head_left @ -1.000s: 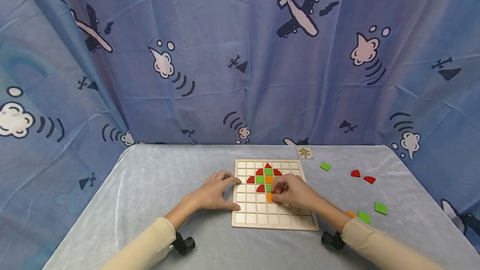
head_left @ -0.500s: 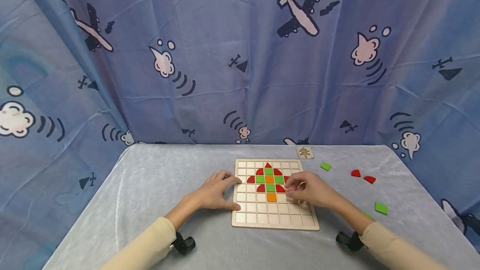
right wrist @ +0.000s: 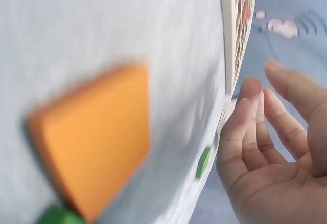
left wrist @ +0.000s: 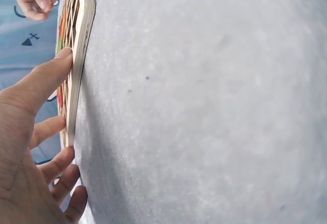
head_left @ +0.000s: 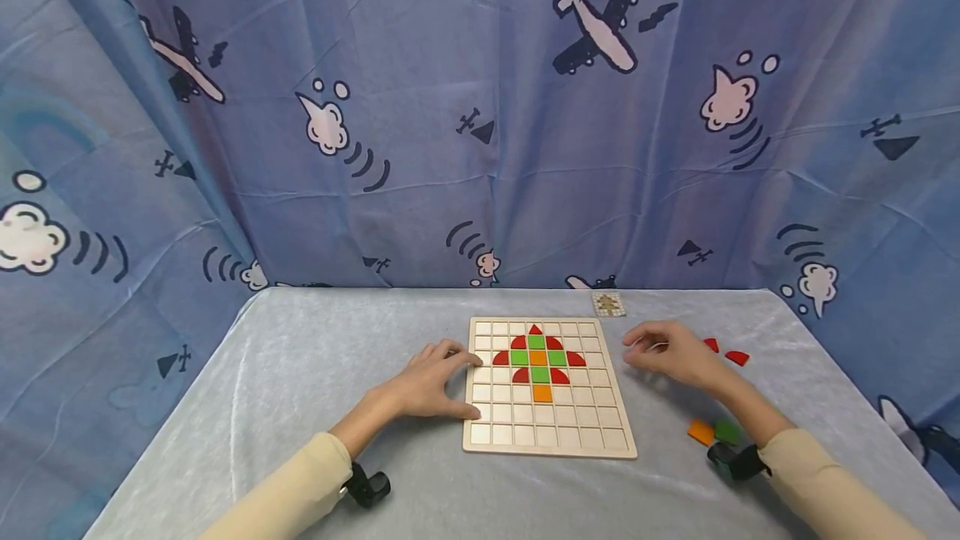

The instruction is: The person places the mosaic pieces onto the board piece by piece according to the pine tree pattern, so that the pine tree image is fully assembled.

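Note:
A wooden grid board [head_left: 510, 436] lies on the table, with red, green and orange tiles set in its cells as a tree-like shape. At its left edge my left hand [head_left: 431, 382] rests, thumb and index finger touching the rim. The left wrist view shows that thumb [left wrist: 48, 75] on the board's edge. My right hand [head_left: 675, 357] is in the air right of the board, fingers loosely bent. Nothing shows between its thumb and fingers in the right wrist view, where a green tile [right wrist: 204, 162] lies on the cloth near the hand.
Right of the board lie an orange tile [head_left: 701, 432], a green tile [head_left: 726, 432] and red quarter-round tiles [head_left: 738, 357], one partly behind the right hand. A small card with a tree pattern [head_left: 609, 304] lies behind the board. A patterned curtain [head_left: 420, 107] hangs at the back.
My right hand has moved off the board to the right. Red and green tiles it had covered now show on the board. My left hand has stayed in place.

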Tool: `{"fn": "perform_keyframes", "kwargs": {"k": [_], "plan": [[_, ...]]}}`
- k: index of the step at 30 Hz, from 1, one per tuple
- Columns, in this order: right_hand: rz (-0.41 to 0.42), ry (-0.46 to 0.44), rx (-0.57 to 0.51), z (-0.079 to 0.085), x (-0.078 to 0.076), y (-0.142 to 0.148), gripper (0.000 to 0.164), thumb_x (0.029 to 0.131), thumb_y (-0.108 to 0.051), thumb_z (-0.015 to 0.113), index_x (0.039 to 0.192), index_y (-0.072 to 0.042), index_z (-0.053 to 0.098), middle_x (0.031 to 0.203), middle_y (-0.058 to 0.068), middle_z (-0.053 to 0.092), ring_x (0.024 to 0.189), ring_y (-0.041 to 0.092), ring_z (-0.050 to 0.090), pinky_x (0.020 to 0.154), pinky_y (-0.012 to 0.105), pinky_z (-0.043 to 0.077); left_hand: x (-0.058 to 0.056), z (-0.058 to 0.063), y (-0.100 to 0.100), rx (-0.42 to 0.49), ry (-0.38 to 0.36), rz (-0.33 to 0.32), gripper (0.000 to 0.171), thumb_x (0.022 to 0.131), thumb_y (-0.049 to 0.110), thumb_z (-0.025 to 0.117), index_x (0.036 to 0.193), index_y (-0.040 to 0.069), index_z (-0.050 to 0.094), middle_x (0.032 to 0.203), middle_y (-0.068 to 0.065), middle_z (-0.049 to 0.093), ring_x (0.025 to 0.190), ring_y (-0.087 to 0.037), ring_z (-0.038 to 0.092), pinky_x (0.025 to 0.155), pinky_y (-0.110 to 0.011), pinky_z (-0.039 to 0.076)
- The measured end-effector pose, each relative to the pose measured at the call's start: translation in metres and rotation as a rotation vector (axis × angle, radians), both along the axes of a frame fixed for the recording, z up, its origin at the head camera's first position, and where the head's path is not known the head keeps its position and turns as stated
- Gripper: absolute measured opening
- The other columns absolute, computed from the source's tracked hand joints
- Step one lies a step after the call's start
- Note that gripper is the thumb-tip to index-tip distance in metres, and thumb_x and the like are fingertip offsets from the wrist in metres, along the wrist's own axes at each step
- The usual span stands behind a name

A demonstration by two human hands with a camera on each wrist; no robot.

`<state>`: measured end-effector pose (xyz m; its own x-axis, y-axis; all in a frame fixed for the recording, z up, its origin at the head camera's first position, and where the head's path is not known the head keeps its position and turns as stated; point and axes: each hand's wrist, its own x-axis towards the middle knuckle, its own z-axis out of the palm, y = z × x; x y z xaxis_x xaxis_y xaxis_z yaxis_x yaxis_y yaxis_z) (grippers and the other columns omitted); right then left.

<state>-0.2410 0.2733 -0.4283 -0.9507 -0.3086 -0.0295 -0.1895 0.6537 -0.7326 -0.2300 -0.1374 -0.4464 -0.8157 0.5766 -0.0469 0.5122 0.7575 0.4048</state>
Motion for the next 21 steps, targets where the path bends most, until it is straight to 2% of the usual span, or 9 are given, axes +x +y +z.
{"fn": "perform_keyframes", "kwargs": {"k": [7,15,21], "plan": [[-0.074,-0.023,0.003,-0.003,-0.013,0.028,0.042,0.091,-0.029,0.071,0.121,-0.001,0.063,0.103,0.016,0.071,0.080,0.019,0.066,0.068,0.032,0.055,-0.001,-0.001,0.001,-0.004,-0.002,0.007,0.074,0.076,0.059,0.077,0.138,0.027,0.053,0.143,-0.005,0.044,0.126,-0.025,0.043,0.102,-0.051,0.039],[-0.142,0.032,0.019,-0.009,-0.024,0.043,0.045,0.090,-0.028,0.072,0.122,0.003,0.063,0.103,0.020,0.071,0.076,0.017,0.066,0.064,0.031,0.056,0.000,0.000,0.001,0.000,-0.007,0.017,0.074,0.075,0.059,0.077,0.138,0.027,0.053,0.143,-0.004,0.045,0.128,-0.026,0.043,0.103,-0.052,0.038],[-0.196,0.032,0.080,-0.011,-0.031,0.048,0.050,0.088,-0.034,0.074,0.122,0.001,0.064,0.093,0.013,0.072,0.070,0.013,0.061,0.059,0.028,0.050,0.000,0.001,0.001,-0.001,-0.011,0.021,0.074,0.076,0.060,0.077,0.138,0.029,0.053,0.144,-0.003,0.044,0.128,-0.025,0.043,0.104,-0.051,0.038]]}}
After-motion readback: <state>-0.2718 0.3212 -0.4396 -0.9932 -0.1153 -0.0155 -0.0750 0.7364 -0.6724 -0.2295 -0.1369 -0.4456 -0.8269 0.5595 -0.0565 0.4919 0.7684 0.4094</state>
